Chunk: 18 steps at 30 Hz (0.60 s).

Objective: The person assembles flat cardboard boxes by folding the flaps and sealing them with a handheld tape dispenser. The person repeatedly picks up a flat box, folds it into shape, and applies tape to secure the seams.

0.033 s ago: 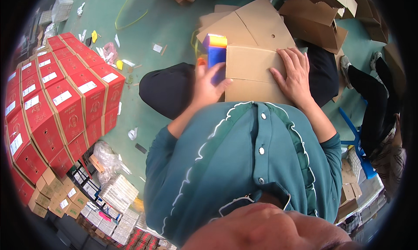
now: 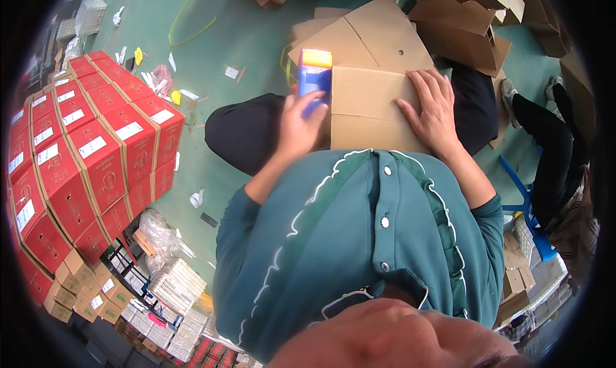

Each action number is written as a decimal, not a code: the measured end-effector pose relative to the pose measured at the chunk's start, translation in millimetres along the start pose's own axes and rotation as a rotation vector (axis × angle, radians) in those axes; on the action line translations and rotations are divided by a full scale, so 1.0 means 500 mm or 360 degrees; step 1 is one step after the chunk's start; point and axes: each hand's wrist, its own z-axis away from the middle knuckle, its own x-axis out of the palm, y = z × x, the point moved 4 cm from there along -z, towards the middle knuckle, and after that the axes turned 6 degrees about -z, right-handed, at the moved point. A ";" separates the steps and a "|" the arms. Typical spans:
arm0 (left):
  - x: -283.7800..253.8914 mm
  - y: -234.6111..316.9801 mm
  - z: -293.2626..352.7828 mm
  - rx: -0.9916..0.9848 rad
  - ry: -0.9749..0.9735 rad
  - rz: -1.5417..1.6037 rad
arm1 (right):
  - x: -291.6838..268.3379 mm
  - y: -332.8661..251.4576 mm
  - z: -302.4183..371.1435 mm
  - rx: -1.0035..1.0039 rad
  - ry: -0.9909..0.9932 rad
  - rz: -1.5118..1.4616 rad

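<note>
A brown cardboard box (image 2: 367, 98) sits in front of me between my legs, a seam running across its top face. Flat on the box's right side lies my right hand (image 2: 435, 108), fingers spread and holding nothing. At the opposite edge, my left hand (image 2: 300, 125) is closed round a blue tape dispenser (image 2: 314, 76) with a yellow-orange end. The dispenser stands against the left side of the box; its lower part and some of my fingers are hidden or blurred.
Flattened cardboard (image 2: 378, 31) lies just beyond the box, with open cartons (image 2: 459, 31) at the far right. A strapped stack of red boxes (image 2: 96, 143) stands left. Another person's legs (image 2: 542, 130) and a blue stool (image 2: 529, 201) are at right. Scraps litter the green floor (image 2: 212, 66).
My left hand and the tape dispenser have shifted slightly to the left. My right hand stays flat on the box.
</note>
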 end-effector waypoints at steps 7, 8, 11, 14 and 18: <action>-0.166 0.121 -0.059 0.0657 0.0208 0.0640 | 0.021 -0.015 -0.046 -0.0170 -0.0067 -0.0121; -0.180 0.140 -0.062 0.0632 0.0071 0.0865 | 0.028 -0.020 -0.054 -0.0212 -0.0072 -0.0097; -0.182 0.145 -0.056 0.0373 -0.0062 0.0972 | 0.050 -0.026 -0.071 -0.0237 -0.0073 0.0014; -0.157 0.142 -0.044 0.0297 -0.0012 0.0921 | 0.063 -0.030 -0.081 -0.0229 -0.0085 0.0053; -0.145 0.172 -0.039 0.0563 -0.0176 0.0890 | 0.072 -0.020 -0.072 -0.0311 -0.0069 -0.0050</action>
